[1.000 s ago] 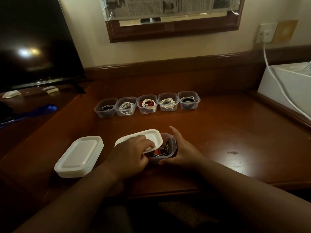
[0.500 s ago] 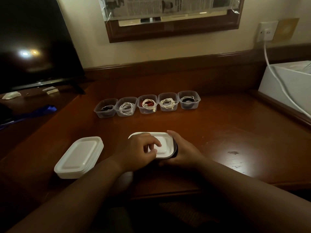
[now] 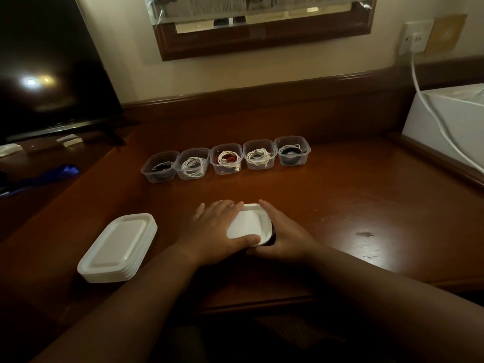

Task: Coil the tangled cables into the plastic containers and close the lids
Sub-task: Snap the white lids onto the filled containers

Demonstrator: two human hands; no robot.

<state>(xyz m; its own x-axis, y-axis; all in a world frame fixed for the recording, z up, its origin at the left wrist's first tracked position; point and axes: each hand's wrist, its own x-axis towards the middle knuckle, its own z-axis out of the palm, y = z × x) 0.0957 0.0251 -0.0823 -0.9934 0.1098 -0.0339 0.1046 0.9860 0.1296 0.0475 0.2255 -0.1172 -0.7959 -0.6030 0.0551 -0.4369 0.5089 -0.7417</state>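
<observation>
Glossy, scuffed wooden desk lying under cream wall, left hand pressing flat on smooth white lid, right hand cupping container beneath, five clear cable-filled tubs sitting behind, lid stack lying left

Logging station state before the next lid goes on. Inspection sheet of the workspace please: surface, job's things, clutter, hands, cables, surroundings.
Surface: brown wooden desk, scuffed at right.
Job's things: white lid on the near container; five open containers in a row behind, each holding coiled cable; lid stack at left.
Clutter: blue item and small pale items on the side surface at left.
Hands: left hand flat on the lid; right hand cups the container's side.
Cables: loose on desk, nothing seen; white cord runs from wall socket.
Surroundings: dark TV, framed mirror, white appliance.
</observation>
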